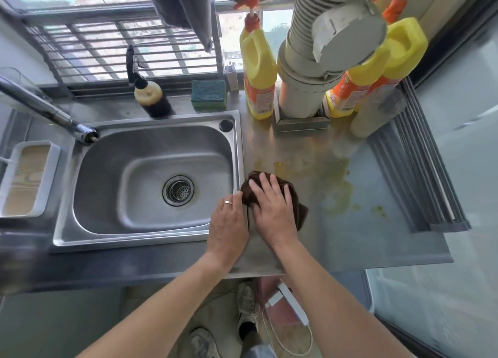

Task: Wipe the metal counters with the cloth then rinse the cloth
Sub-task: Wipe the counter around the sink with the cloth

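Just right of centre in the frame, a dark brown cloth (pixel 289 195) lies bunched on the metal counter (pixel 336 236), right beside the right rim of the steel sink (pixel 151 174). The right hand (pixel 272 209) presses flat on the cloth, fingers straight and spread wide. The left hand (pixel 229 222), wearing a ring, rests over the sink's rim with its fingertips touching the cloth's left edge; whether it pinches the cloth I cannot tell. Yellowish stains (pixel 334 179) smear the counter to the right of the cloth. At the upper right stand yellow bottles (pixel 258 69) around a ribbed grey pipe (pixel 301 61); a green sponge (pixel 208 94) sits behind the sink
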`<state>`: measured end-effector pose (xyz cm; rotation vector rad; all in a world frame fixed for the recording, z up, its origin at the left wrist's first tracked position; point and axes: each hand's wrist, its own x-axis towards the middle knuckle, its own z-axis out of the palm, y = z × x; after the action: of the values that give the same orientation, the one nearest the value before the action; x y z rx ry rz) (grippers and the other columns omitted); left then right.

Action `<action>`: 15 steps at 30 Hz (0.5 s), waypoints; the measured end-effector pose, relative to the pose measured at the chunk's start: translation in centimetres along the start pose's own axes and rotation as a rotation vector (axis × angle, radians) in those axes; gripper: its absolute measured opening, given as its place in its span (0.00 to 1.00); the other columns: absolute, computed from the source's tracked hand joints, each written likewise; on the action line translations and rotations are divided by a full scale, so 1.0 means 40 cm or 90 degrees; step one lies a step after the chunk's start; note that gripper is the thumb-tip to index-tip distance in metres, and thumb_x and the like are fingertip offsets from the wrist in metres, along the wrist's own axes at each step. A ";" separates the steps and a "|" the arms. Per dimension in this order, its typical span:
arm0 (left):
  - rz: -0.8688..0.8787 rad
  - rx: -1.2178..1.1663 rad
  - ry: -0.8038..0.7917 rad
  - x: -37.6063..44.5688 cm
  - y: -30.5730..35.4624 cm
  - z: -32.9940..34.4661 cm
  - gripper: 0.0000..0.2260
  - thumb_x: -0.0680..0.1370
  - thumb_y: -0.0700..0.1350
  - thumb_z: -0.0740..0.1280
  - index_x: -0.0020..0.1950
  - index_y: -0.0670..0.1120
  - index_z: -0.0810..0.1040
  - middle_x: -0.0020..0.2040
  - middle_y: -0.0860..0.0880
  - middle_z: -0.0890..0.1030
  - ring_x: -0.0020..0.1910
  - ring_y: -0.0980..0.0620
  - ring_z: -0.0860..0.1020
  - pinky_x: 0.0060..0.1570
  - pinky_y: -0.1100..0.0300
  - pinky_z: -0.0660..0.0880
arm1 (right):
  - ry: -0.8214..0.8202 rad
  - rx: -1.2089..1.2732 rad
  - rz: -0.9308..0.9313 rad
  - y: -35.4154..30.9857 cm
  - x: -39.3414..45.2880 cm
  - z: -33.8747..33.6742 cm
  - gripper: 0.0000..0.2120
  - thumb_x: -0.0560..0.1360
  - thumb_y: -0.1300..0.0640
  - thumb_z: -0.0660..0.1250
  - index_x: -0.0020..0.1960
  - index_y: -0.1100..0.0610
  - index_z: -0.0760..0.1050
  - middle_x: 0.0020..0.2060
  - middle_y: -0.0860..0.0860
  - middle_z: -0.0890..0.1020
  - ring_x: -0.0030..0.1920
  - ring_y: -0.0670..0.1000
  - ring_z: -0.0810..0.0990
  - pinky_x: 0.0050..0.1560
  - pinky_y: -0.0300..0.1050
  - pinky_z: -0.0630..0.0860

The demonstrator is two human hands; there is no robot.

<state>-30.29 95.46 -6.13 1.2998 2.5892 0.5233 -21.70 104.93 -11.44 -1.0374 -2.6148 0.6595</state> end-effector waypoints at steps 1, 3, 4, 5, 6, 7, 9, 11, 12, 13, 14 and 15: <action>0.000 0.006 -0.004 0.000 -0.003 -0.002 0.17 0.75 0.33 0.63 0.63 0.41 0.73 0.50 0.45 0.78 0.48 0.46 0.75 0.47 0.54 0.74 | 0.017 0.013 0.009 0.003 0.021 0.001 0.24 0.81 0.56 0.65 0.76 0.49 0.70 0.79 0.51 0.67 0.81 0.55 0.60 0.81 0.56 0.49; 0.008 0.022 -0.005 0.001 -0.009 -0.008 0.15 0.75 0.33 0.63 0.60 0.43 0.73 0.48 0.46 0.76 0.47 0.46 0.74 0.45 0.54 0.74 | 0.076 0.040 0.058 0.010 0.050 -0.004 0.20 0.80 0.62 0.67 0.72 0.54 0.76 0.75 0.56 0.73 0.78 0.59 0.67 0.80 0.58 0.59; 0.016 0.029 -0.007 0.003 -0.012 -0.011 0.14 0.75 0.33 0.64 0.58 0.44 0.73 0.47 0.47 0.76 0.46 0.46 0.73 0.44 0.54 0.74 | 0.121 0.058 0.103 0.016 0.058 -0.015 0.19 0.81 0.63 0.66 0.71 0.56 0.76 0.73 0.59 0.75 0.76 0.61 0.70 0.78 0.59 0.64; 0.025 0.033 -0.011 0.007 -0.015 -0.012 0.13 0.74 0.33 0.64 0.57 0.44 0.73 0.47 0.47 0.75 0.46 0.46 0.72 0.44 0.54 0.73 | 0.172 0.082 0.153 0.024 0.062 -0.032 0.18 0.81 0.63 0.65 0.71 0.58 0.75 0.72 0.60 0.76 0.74 0.62 0.72 0.76 0.60 0.68; 0.033 0.035 -0.014 0.012 -0.017 -0.013 0.13 0.74 0.32 0.64 0.56 0.44 0.73 0.47 0.47 0.75 0.46 0.47 0.72 0.44 0.54 0.73 | 0.227 0.108 0.193 0.029 0.060 -0.055 0.17 0.82 0.63 0.64 0.71 0.59 0.74 0.71 0.61 0.76 0.73 0.62 0.74 0.73 0.59 0.71; 0.037 0.034 -0.016 0.017 -0.017 -0.013 0.13 0.73 0.32 0.64 0.55 0.44 0.73 0.47 0.47 0.74 0.46 0.47 0.72 0.44 0.54 0.73 | 0.271 0.123 0.210 0.034 0.055 -0.078 0.17 0.83 0.61 0.63 0.72 0.60 0.73 0.71 0.62 0.76 0.71 0.62 0.74 0.72 0.58 0.73; 0.034 0.027 -0.013 0.027 -0.016 -0.012 0.14 0.73 0.32 0.64 0.56 0.45 0.73 0.48 0.47 0.74 0.46 0.47 0.71 0.43 0.55 0.73 | 0.285 0.104 0.175 0.026 0.035 -0.119 0.19 0.84 0.60 0.62 0.74 0.60 0.71 0.71 0.60 0.75 0.72 0.60 0.74 0.72 0.53 0.73; 0.030 0.021 -0.007 0.035 -0.016 -0.011 0.13 0.74 0.33 0.64 0.57 0.45 0.73 0.48 0.48 0.74 0.47 0.47 0.71 0.43 0.55 0.73 | 0.208 0.023 0.092 -0.002 0.002 -0.125 0.22 0.83 0.58 0.63 0.76 0.57 0.70 0.74 0.57 0.73 0.74 0.57 0.72 0.73 0.53 0.70; 0.027 0.016 -0.008 0.037 -0.015 -0.012 0.14 0.74 0.33 0.64 0.58 0.45 0.73 0.49 0.48 0.74 0.48 0.47 0.71 0.44 0.55 0.73 | 0.155 -0.009 0.057 -0.016 -0.019 -0.110 0.23 0.82 0.57 0.64 0.77 0.55 0.69 0.76 0.56 0.72 0.76 0.55 0.70 0.74 0.55 0.68; 0.020 0.009 -0.012 0.039 -0.014 -0.013 0.16 0.73 0.33 0.64 0.60 0.45 0.72 0.51 0.47 0.74 0.49 0.47 0.72 0.47 0.54 0.74 | 0.098 -0.031 0.025 -0.027 -0.039 -0.087 0.25 0.81 0.54 0.63 0.78 0.53 0.68 0.77 0.54 0.70 0.78 0.54 0.67 0.76 0.57 0.66; 0.009 0.000 -0.019 0.040 -0.015 -0.014 0.19 0.72 0.33 0.64 0.62 0.44 0.72 0.52 0.47 0.75 0.51 0.46 0.72 0.49 0.53 0.74 | 0.043 -0.047 -0.002 -0.034 -0.056 -0.062 0.26 0.81 0.51 0.61 0.79 0.51 0.67 0.79 0.52 0.68 0.80 0.53 0.63 0.78 0.60 0.62; -0.002 -0.009 -0.027 0.041 -0.015 -0.015 0.22 0.71 0.33 0.64 0.65 0.44 0.71 0.55 0.46 0.75 0.53 0.46 0.73 0.53 0.53 0.75 | -0.005 -0.060 -0.022 -0.036 -0.069 -0.036 0.27 0.81 0.48 0.60 0.80 0.50 0.65 0.80 0.50 0.65 0.82 0.53 0.60 0.79 0.62 0.58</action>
<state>-31.89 96.30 -5.85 1.2871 2.5488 0.5069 -20.02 102.55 -9.63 -1.0159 -2.6868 0.5375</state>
